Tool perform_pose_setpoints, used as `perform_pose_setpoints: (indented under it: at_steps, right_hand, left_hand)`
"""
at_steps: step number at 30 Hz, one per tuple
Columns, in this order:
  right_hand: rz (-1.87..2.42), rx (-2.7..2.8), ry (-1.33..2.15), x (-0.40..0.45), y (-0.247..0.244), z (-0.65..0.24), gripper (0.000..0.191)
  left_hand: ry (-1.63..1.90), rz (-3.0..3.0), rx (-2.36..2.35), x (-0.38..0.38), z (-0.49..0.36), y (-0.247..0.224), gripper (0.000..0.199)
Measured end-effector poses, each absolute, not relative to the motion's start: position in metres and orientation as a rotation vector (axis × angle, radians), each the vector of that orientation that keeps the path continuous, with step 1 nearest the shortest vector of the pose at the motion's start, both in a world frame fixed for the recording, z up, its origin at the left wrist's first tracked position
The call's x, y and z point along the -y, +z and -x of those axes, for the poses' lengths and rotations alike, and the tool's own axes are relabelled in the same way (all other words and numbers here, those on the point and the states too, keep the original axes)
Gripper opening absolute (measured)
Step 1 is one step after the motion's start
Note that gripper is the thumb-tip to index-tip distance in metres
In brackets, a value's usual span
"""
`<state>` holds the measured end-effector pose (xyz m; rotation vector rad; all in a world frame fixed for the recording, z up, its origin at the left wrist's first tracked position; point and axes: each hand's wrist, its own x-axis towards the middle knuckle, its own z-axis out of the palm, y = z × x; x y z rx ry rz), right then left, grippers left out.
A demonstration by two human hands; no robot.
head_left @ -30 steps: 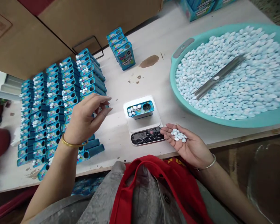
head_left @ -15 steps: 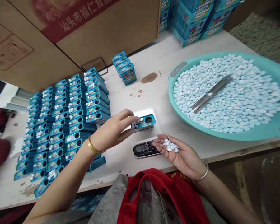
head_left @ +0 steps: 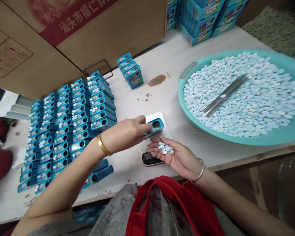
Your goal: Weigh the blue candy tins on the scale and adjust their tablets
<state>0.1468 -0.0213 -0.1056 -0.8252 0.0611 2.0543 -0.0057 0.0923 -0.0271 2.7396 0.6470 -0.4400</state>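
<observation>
Left hand [head_left: 127, 132]: palm down, fingers drawn together and partly curled over the left end of a blue tin [head_left: 156, 124]. Fingertips meet at or just above the tin's top; knuckles hide the contact, so I cannot tell whether they pinch candies, grip the tin or merely touch it. Gold-coloured bangle [head_left: 103, 144] on this wrist.

Tin: upright on a white digital scale [head_left: 166, 132], which sits close to the near edge of the table [head_left: 162, 93], roughly midway along it. Round dark opening visible at the tin's right end. Scale display partly covered by the right fingers; reading not legible.

Right hand [head_left: 182, 159]: palm up, spread open and slightly cupped, bearing a small heap of oval candies [head_left: 165, 148], white to pale blue. Its fingertips overlap the front of the scale in this view.

Towards the table's right edge: turquoise basin [head_left: 236, 139], filled with similar candies, a metal scoop [head_left: 225, 96] lying on top.

Towards the left edge: rows of blue tins [head_left: 81, 108], many with small clusters of candies on their tops. Nearer the far edge, a short file of tins [head_left: 134, 78] marked "CARAMELO MACIZO" stands before a cardboard box [head_left: 100, 36].
</observation>
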Motion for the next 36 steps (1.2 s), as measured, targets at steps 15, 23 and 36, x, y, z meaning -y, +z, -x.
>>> perform_pose_setpoints:
  at_steps: [15, 23, 36]
  right_hand:
    - [0.727, -0.129, 2.107, 0.012, -0.105, -0.132, 0.028]
    - [0.637, -0.263, 2.092, 0.009, -0.105, -0.125, 0.030]
    - [0.944, -0.333, 1.917, 0.040, -0.111, -0.176, 0.023]
  left_hand:
    - [-0.435, -2.686, -0.480, -0.103, 0.002, -0.024, 0.010]
    - [-0.308, -2.488, -0.360, -0.093, 0.000, -0.014, 0.010]
    - [0.101, -2.591, -0.668, -0.096, 0.036, -0.025, 0.019]
